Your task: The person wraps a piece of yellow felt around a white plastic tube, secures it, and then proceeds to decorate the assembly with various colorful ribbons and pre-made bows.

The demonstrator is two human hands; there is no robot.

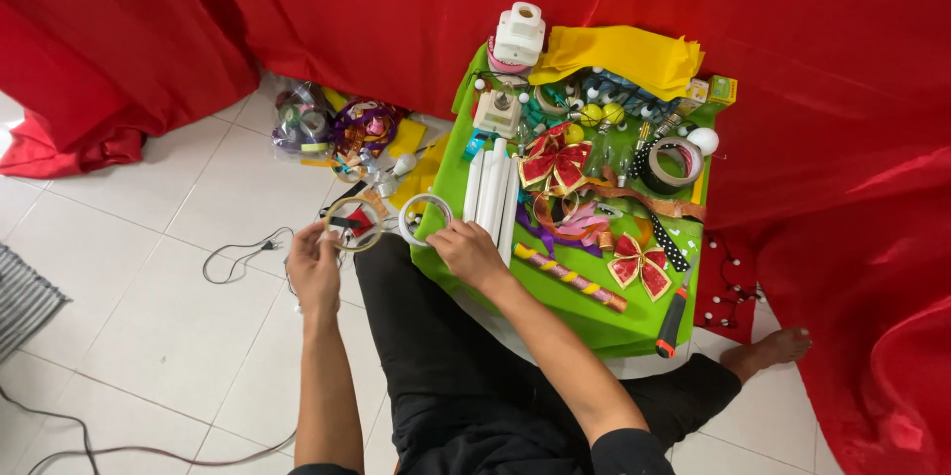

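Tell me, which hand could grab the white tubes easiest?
The right hand, probably. It rests on the green sheet right beside the white tubes. The left hand is off to the side over the floor, holding a tape ring.

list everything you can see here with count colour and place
tape ring: 1, clear yellowish, in left hand
tape ring: 1, white, at green sheet's left edge
green sheet: 1, under the craft items
white tubes: several, left part of sheet
ribbon bows: 2, red and gold, on sheet
grey tape roll: 1, sheet's right side
yellow paper: 1, sheet's far end
utility knife: 1, orange and black, sheet's right edge
red cloth: backdrop
left hand: holds clear ring
right hand: by white ring
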